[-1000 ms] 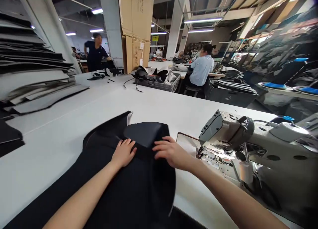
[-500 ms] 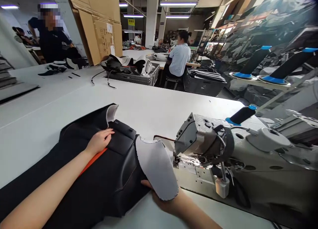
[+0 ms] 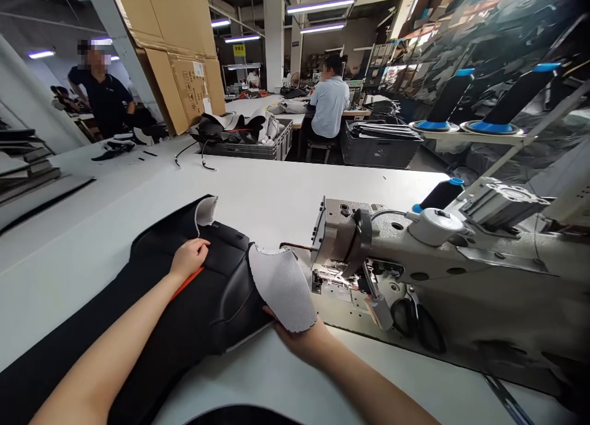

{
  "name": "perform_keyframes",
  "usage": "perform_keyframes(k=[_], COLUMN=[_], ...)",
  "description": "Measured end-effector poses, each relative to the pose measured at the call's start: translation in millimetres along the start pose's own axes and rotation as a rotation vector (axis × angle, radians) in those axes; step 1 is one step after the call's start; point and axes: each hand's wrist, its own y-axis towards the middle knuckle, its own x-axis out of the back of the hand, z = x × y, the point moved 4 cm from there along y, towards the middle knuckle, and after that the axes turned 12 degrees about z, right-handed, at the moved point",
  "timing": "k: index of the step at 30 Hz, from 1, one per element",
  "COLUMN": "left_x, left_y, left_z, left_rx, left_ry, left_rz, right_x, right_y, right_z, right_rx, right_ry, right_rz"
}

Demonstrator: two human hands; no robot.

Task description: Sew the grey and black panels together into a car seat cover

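A large black sewn cover (image 3: 216, 289) with an orange strip (image 3: 187, 283) lies across the white table. My left hand (image 3: 188, 257) rests on its upper part with fingers curled, pinching the black material. At the cover's right side a grey fabric flap (image 3: 283, 286) is folded out. My right hand (image 3: 299, 339) grips the cover's edge under this flap, most of its fingers hidden beneath the material. The flap's right edge is close to the needle area of a sewing machine (image 3: 350, 228).
Scissors (image 3: 417, 320) lie on the machine bed, and black thread cones (image 3: 449, 99) stand at the right. Beyond the table (image 3: 258, 173) are a filled crate (image 3: 276, 145), a cardboard box (image 3: 184, 74), a seated person (image 3: 329, 102) and a standing person (image 3: 108, 99).
The camera view has shifted, so the machine appears further left. My left fingers are more curled. The cover and my right hand appear slightly higher in view, the hand still under the flap.
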Motion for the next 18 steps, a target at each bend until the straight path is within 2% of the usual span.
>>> perform_keyframes(k=[4, 7, 11, 14, 16, 18], left_x=[-2.8, -12.1, -22.9, -19.5, -14.4, -10.8], left_y=[-1.6, -21.3, -87.7, -141.6, -163.9, -173.1], left_z=[-9.0, -24.0, -48.6, -60.1, -61.9, -60.7], left_rx=[0.049, 0.073, 0.001, -0.074, -0.089, -0.086], left_ry=[0.04, 0.056, 0.04, 0.017, -0.003, -0.028], left_rz=[0.034, 0.094, 0.178, 0.189, 0.18, 0.162], right_x=[-0.6, -3.1, -6.2, -7.2, -7.9, -8.9], right_y=[-0.5, -0.8, -7.0, -13.5, -15.5, -15.0], right_z=[5.3, 6.1, 6.4, 9.1, 10.0, 9.4], right_rx=[-0.015, -0.002, 0.02, 0.053, 0.069, 0.079], right_ry=[-0.154, -0.27, -0.318, -0.337, -0.345, -0.352], right_rz=[-0.039, -0.071, -0.081, -0.088, -0.097, -0.109])
